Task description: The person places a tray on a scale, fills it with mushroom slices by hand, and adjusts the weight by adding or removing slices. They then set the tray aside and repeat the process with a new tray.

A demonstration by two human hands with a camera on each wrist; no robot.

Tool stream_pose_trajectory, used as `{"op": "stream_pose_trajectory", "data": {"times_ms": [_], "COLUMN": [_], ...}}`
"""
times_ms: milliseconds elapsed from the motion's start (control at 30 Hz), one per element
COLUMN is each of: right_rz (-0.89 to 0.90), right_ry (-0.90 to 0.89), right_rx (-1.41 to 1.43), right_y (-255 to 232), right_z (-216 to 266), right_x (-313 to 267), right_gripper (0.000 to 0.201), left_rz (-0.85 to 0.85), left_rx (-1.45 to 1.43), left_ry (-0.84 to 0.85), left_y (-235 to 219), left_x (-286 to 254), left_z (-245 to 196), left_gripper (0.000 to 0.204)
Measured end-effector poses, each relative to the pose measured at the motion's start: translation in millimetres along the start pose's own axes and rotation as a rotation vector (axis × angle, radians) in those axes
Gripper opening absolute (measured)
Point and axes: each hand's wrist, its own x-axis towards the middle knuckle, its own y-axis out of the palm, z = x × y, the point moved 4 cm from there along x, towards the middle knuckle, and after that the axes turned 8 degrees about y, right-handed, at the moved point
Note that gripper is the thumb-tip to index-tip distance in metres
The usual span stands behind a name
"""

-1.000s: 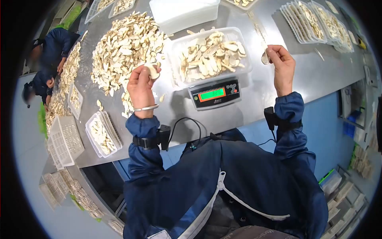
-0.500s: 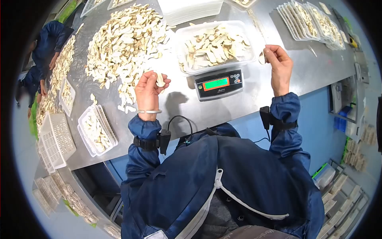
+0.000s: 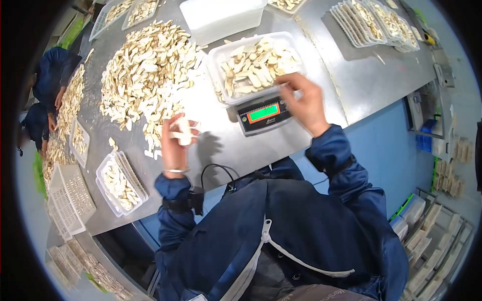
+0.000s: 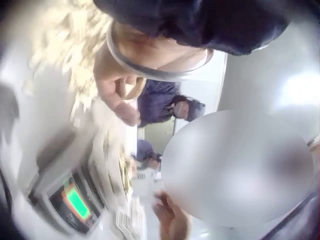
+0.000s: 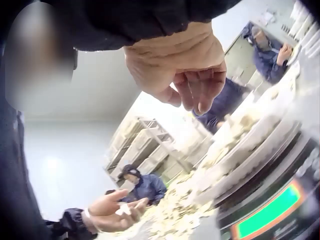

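My left hand (image 3: 173, 145) is over the table's near side, holding pale mushroom slices (image 3: 185, 132) at its fingers. The left wrist view shows a slice (image 4: 134, 89) between its bent fingers. At the front right corner of a clear plastic tray (image 3: 215, 75) is my right hand (image 3: 307, 104), blurred in the head view. Its fingers hang loosely bent in the right wrist view, with nothing seen in them. Mushroom slices (image 3: 258, 65) fill much of the tray, which sits on a digital scale (image 3: 266, 120) with a lit green display.
A large heap of mushroom slices (image 3: 145, 75) spreads left of the scale. Stacked white trays (image 3: 221, 20) stand behind it, filled trays (image 3: 356, 25) at the far right. More filled trays (image 3: 120, 185) and a perforated basket (image 3: 73, 195) are at left. Other people (image 3: 50, 75) work beyond.
My right hand has moved left from beside the scale to the tray's front corner; the slice it pinched no longer shows in it. My left hand has turned, showing more slice at its fingers.
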Motion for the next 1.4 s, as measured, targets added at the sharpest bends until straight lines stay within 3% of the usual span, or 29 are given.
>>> {"op": "stream_pose_trajectory", "data": {"times_ms": [33,67,133,167,233,267,300,367,467,667,700,800,933,967,1067,1200,1367,1400], "right_rz": [-0.046,-0.155,-0.262,-0.241,-0.152,-0.085,-0.034,0.01,0.063,0.228,0.171,0.162,0.205,0.198,0.212,0.201,0.232,0.243], "right_ry": [0.102,0.057,0.113,0.128,0.128,0.109,0.092,0.15,0.141,0.194,0.185,0.145,0.097,0.144,0.136,0.17,0.175,0.182], "right_rx": [0.127,0.019,-0.075,-0.133,-0.201,-0.208,-0.224,-0.243,-0.236,0.026,-0.011,0.065,-0.015,0.044,-0.031,0.062,0.034,0.025], "right_y": [-21,-40,-72,-79,-76,-70,-63,-50,-40,-36,-40,-36,-32,-34,-34,-33,-31,-30], "right_z": [-19,-40,-63,-75,-94,-96,-96,-102,-122,-137,-139,-137,-125,-124,-127,-122,-118,-117], "right_x": [11,25,39,45,54,56,61,73,91,108,113,113,109,108,107,99,94,94], "right_gripper": [0.013,0.013,0.013,0.015,0.022,0.027,0.036,0.039,0.041,0.033,0.031,0.031,0.033,0.034,0.034,0.033,0.037,0.038], "left_rz": [-0.1,-0.205,-0.465,-0.391,-0.246,-0.098,0.018,0.259,0.286,0.256,0.186,0.201,0.154,0.202,0.197,0.386,0.628,0.594], "left_rx": [0.207,0.412,1.352,1.296,1.193,1.304,1.242,1.43,1.488,1.676,1.665,1.588,1.345,1.419,1.51,1.534,1.424,1.488], "left_ry": [0.128,0.256,0.709,0.735,0.769,0.799,0.748,0.834,0.822,0.801,0.799,0.767,0.838,0.81,0.787,0.705,0.646,0.688], "left_y": [-12,-23,-38,-32,22,65,103,174,223,212,206,186,184,183,185,192,206,204], "left_x": [6,12,21,26,24,22,25,29,60,92,89,88,90,94,107,127,125,124], "left_z": [-21,-38,-61,-56,-51,-38,-16,2,19,24,18,16,12,11,7,11,16,15], "left_gripper": [0.049,0.049,0.055,0.059,0.07,0.076,0.078,0.08,0.071,0.053,0.047,0.045,0.059,0.069,0.073,0.082,0.068,0.068]}}
